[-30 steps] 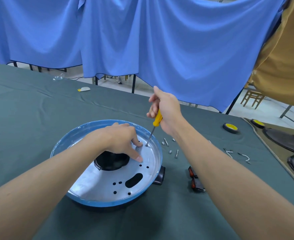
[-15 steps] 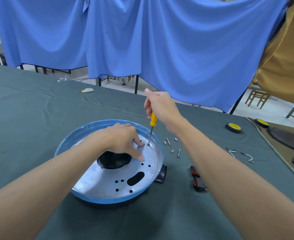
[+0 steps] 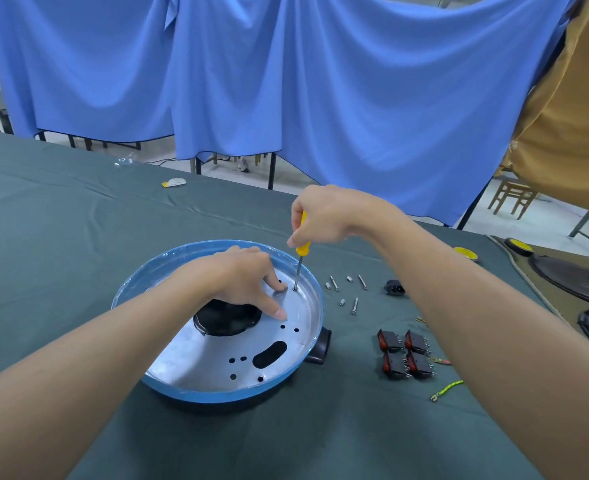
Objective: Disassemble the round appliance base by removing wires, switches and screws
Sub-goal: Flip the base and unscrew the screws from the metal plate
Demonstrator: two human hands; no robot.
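The round appliance base (image 3: 196, 362) lies on the green table, a silver metal disc with a blue rim, a black centre hub and several holes. My left hand (image 3: 241, 278) presses flat on the disc, fingers spread beside a screw hole. My right hand (image 3: 324, 216) grips the yellow-handled screwdriver (image 3: 301, 249) upright, its tip set on the disc near the far right rim, just right of my left fingertips. Several loose silver screws (image 3: 346, 291) lie on the cloth to the right of the base. Black and red switches (image 3: 405, 353) sit further right.
A green-yellow wire (image 3: 447, 389) lies near the switches, a small black part (image 3: 394, 287) behind them. Yellow-and-black discs (image 3: 466, 252) and dark round covers (image 3: 577, 277) sit at the right edge. A blue curtain hangs behind the table; a small white scrap (image 3: 174, 182) lies far left.
My right hand has turned over the screwdriver handle and the tool now stands more upright. The view has shifted, so switches and wire show at right. My left hand stays on the disc.
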